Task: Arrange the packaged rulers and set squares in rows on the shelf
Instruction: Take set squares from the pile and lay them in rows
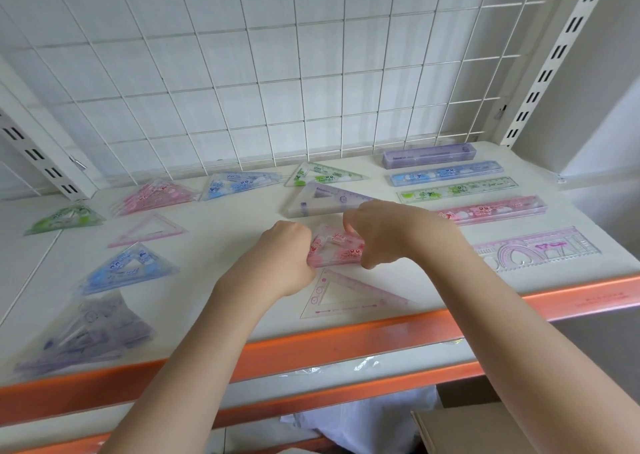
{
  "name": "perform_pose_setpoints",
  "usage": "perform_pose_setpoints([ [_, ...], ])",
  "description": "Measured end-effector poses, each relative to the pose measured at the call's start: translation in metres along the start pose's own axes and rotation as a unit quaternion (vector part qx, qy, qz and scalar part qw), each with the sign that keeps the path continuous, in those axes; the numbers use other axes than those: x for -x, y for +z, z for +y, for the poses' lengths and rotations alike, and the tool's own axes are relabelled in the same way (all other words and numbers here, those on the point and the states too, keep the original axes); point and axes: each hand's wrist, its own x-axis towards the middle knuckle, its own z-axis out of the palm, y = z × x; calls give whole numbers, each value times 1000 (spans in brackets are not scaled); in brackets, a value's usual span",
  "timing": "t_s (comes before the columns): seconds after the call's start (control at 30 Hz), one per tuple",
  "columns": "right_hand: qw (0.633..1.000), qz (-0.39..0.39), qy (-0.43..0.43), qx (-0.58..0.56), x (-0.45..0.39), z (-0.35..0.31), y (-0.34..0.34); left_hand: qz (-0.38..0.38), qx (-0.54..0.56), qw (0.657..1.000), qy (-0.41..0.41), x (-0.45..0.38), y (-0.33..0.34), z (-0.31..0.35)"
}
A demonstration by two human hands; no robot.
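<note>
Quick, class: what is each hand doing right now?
Left hand: grips the pink set square pack at its left end.
Right hand: grips the same pack's right end.

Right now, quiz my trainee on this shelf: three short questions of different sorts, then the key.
1. True or false: both hands hold the pink set square pack.
2. Multiple choice: the straight rulers lie on which side of the shelf? A) the person's left B) the person's right C) the middle.
3. Fill in: the ruler pack nearest the wire grid is ____ in colour.

Key
1. True: the left hand and the right hand grip its two ends.
2. B: the rulers, such as the pink ruler, lie in a column there.
3. Purple: the purple ruler pack.
</note>
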Motion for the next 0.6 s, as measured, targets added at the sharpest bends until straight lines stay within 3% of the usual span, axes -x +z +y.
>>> perform_pose_setpoints([
  [0.37,1000,1,-29,12,-7,-10,-1,31,26,997,59,-4,-2,7],
  [0.6,999,6,-25,25,-10,-6,-5,40,28,997,55,-8,-2,10],
])
